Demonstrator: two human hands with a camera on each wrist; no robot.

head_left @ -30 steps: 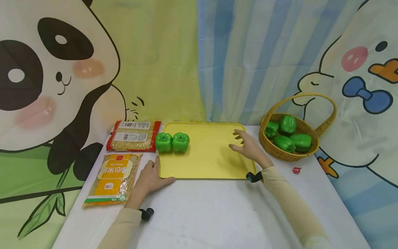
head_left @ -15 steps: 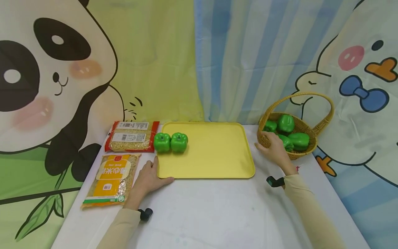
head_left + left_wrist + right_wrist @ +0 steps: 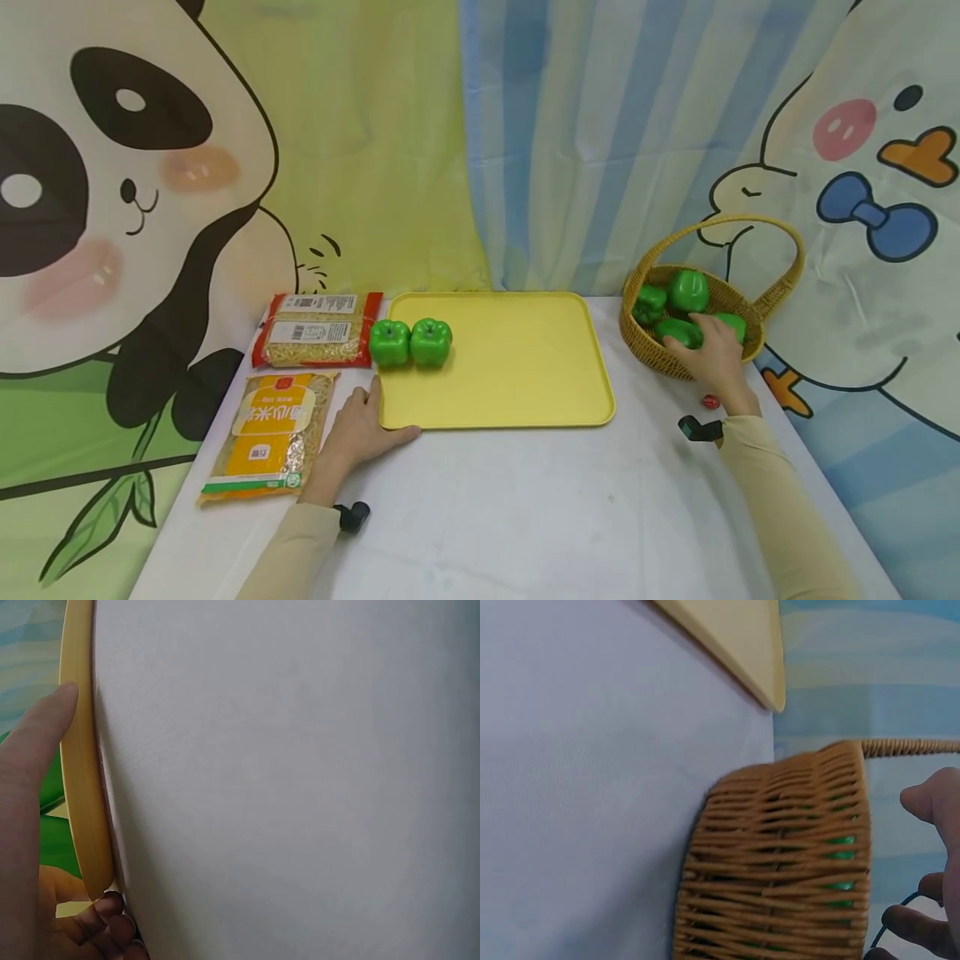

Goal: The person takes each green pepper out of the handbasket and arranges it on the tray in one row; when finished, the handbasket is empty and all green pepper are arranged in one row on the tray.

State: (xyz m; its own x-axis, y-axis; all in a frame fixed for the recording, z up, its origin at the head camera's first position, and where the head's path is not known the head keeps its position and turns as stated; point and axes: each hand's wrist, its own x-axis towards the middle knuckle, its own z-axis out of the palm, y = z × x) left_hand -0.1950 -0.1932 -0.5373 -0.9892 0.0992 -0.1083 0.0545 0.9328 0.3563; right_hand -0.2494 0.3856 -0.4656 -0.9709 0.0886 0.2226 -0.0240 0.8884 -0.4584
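My left hand (image 3: 358, 427) rests at the front left corner of a yellow tray (image 3: 517, 375). In the left wrist view its thumb touches the tray's rim (image 3: 84, 780), and bent fingertips lie beside the corner. Two green bell peppers stand side by side at the tray's left, a left one (image 3: 390, 342) and a right one (image 3: 431, 342). My right hand (image 3: 716, 358) is over a wicker basket (image 3: 654, 357) of several green bell peppers (image 3: 687, 291), fingers spread above the front ones. Whether its fingertips touch a pepper (image 3: 679, 332) is hidden. In the right wrist view, the basket's woven side (image 3: 772, 862) hides the peppers.
A red-edged grain bag (image 3: 315, 331) lies left of the tray, with an orange-labelled grain bag (image 3: 270, 433) in front of it. A small red object (image 3: 710, 402) is by my right wrist. The basket's tall handle (image 3: 750, 219) arches over it. A printed curtain (image 3: 390, 150) hangs behind.
My right hand has moved rightward from above the tray, past the basket's left rim, to over the front peppers. My left hand stays at the tray corner. The view shifts slightly.
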